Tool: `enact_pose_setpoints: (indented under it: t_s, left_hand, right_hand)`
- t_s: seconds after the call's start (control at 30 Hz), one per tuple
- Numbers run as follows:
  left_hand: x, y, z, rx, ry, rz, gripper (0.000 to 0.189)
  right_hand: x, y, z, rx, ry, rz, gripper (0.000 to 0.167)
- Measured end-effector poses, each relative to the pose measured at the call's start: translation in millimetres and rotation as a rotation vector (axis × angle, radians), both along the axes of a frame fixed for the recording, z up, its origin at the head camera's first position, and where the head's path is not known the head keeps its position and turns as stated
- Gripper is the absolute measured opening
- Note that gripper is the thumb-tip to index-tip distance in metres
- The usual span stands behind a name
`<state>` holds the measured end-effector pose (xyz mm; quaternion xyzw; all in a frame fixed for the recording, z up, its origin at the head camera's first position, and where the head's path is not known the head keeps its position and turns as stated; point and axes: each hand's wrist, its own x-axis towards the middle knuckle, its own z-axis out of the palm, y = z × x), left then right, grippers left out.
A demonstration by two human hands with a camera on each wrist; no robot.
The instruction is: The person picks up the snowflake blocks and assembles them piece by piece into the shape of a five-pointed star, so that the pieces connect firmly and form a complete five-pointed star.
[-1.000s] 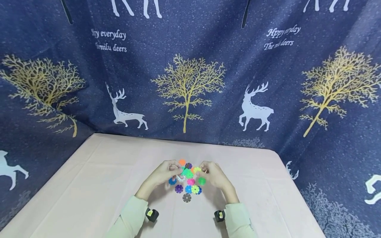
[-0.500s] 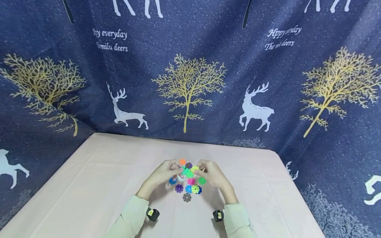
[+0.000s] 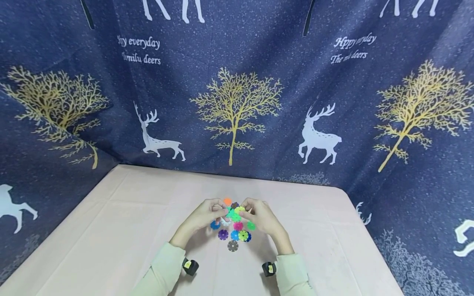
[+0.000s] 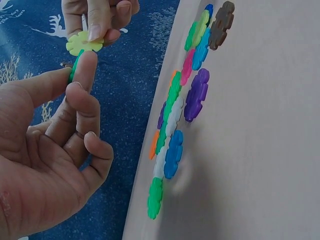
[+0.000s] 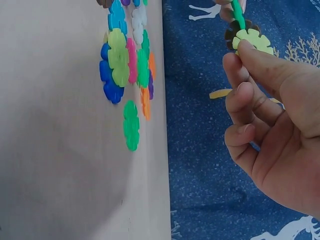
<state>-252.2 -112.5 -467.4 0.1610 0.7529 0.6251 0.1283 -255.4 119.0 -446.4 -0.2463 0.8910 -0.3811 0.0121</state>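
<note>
Above a scatter of flower-shaped plastic discs, my two hands meet in the head view. My left hand (image 3: 203, 213) pinches a green notched disc (image 4: 75, 68) between thumb and forefinger, its other fingers loosely curled. My right hand (image 3: 266, 218) pinches a yellow notched disc (image 5: 256, 40) the same way. In the left wrist view the yellow disc stands right at the edge of the green one, almost crosswise to it. A dark brown disc (image 5: 231, 36) shows behind the yellow disc in the right wrist view, partly hidden by it.
On the pale tabletop (image 3: 140, 230) below lie a purple disc (image 3: 223, 234), a pink disc (image 3: 238, 226), a grey-brown disc (image 3: 233, 246), an orange disc (image 3: 227, 201) and several others, some overlapping. A dark blue deer-print curtain (image 3: 266, 123) hangs behind the table.
My right hand has moved left with the yellow disc, bringing it up to the green disc. My left hand has stayed nearly still, keeping its pinch.
</note>
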Motion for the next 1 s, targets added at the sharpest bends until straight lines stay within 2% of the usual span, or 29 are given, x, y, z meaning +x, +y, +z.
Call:
enact_pose_setpoints:
  t_s: [0.53,0.73,1.0]
  left_hand:
    - [0.9,3.9,2.5,-0.012,-0.012,0.026,0.021]
    - [-0.7,7.7,0.5,-0.033,0.011,0.036,0.019]
    - [4.3,13.7,3.1,-0.051,0.033,0.050,0.016]
  right_hand:
    - [2.8,-2,0.9,0.036,0.043,-0.006,0.007]
    - [4.3,-3,-0.7,0.020,0.067,0.018,0.011]
    - [3.7,-3,3.3,0.062,0.154,0.049,0.016]
